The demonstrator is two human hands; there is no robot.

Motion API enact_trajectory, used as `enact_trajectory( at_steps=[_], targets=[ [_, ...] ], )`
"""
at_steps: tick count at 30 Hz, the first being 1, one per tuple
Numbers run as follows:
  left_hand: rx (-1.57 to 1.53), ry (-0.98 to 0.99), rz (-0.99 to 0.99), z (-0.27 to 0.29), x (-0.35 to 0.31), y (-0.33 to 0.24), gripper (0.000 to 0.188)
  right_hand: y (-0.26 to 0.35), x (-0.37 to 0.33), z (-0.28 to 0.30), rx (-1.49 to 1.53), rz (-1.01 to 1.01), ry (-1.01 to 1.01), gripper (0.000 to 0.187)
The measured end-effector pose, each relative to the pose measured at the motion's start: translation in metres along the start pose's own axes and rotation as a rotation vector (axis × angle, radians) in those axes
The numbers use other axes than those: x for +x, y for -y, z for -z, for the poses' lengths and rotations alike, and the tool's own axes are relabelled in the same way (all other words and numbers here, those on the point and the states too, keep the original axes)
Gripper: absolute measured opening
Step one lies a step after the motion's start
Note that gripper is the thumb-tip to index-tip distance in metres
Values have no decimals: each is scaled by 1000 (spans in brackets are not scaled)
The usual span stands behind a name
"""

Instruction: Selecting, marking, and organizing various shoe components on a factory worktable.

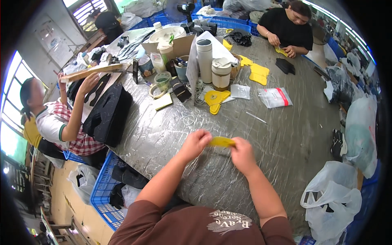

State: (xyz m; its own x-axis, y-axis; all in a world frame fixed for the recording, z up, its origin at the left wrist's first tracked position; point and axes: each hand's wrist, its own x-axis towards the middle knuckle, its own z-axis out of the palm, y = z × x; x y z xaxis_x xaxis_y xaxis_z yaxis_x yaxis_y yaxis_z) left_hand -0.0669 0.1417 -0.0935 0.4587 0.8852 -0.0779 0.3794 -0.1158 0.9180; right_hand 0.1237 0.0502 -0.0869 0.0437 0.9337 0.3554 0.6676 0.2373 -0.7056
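A narrow yellow strip-like piece (222, 141), perhaps a folded flat part, is stretched between my two hands above the near part of the table. My left hand (197, 143) pinches its left end with closed fingers. At its right end, my right hand (242, 155) grips it the same way. Farther off on the table lie more flat yellow pieces (216, 99), stacked loosely. A thin white ring (188, 120) rests on the table just beyond my left hand. A thin white stick (256, 117) lies beyond my right hand.
The table (286, 143) has a wrinkled, shiny cover. A tall white tumbler (204, 61) and a lidded cup (221, 73) stand mid-table. A clear bag (275, 97) lies right of them. One person handles black pieces (108, 114) at left; another works far right. A blue crate (104, 192) sits lower left.
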Motion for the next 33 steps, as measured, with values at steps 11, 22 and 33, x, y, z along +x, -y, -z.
enact_trajectory(
  at_steps=[11,22,33],
  targets=[
    [640,-260,260,-19,157,4,43,-31,-29,2,666,-558,-219,22],
    [-889,7,569,30,70,42,15,-16,-54,45,140,-116,-435,24],
    [-317,423,472,61,-51,24,29,13,-90,43,9,-58,-521,26]
  ],
)
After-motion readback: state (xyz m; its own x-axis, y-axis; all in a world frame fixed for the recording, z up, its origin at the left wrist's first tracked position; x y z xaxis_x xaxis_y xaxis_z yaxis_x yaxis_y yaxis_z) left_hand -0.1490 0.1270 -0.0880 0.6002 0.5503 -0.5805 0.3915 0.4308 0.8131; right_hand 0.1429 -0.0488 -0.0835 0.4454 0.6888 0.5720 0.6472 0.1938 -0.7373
